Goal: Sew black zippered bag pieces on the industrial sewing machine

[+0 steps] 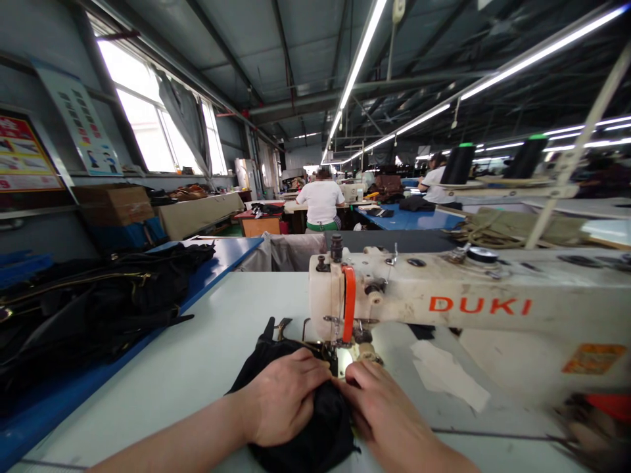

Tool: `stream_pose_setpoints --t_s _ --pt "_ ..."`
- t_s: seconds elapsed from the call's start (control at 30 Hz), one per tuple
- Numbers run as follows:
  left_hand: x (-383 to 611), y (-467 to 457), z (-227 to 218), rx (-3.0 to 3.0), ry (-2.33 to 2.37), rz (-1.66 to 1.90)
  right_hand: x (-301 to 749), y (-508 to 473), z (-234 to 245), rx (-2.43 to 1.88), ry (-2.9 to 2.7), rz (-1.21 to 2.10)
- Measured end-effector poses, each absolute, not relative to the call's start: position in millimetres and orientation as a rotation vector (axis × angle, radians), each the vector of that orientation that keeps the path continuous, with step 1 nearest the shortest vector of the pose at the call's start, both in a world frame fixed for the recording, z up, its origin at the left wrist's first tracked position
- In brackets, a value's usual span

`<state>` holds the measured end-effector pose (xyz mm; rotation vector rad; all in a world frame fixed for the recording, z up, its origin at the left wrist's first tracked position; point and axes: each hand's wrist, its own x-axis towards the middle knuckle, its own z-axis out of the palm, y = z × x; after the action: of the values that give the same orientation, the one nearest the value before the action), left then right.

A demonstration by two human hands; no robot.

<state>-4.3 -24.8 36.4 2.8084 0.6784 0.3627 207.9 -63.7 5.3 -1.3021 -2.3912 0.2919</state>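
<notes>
A piece of black fabric point(323, 430) lies bunched on the pale sewing table, under the needle end of a white sewing machine point(394, 282). My left hand point(283, 394) rests on the fabric with its fingers closed, gripping it just left of the presser foot. Close by, my right hand point(372, 401) pinches the fabric's right edge, its fingertips nearly meeting those of my left. An orange guard point(349, 305) hangs above both hands at the machine's head. The stitching point itself is mostly hidden behind my fingers.
Black bags with gold zippers point(98, 295) are heaped on a blue table point(217, 263) at the left. A scrap of pale cloth point(448, 374) lies under the machine arm. Black thread cones point(458, 164) stand at the right. A person in white point(321, 202) sits ahead.
</notes>
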Motion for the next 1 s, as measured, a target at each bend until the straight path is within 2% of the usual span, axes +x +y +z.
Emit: stream_pose_setpoints --t_s 0.5,1.0 --pt "-6.6 -24.9 35.4 2.824 0.688 0.367 202.7 -58.7 15.6 -1.387 -2.509 0.123" --pt "-3.4 -14.4 31.9 2.789 0.777 0.387 203.3 -55.9 15.9 -1.46 -2.429 0.108"
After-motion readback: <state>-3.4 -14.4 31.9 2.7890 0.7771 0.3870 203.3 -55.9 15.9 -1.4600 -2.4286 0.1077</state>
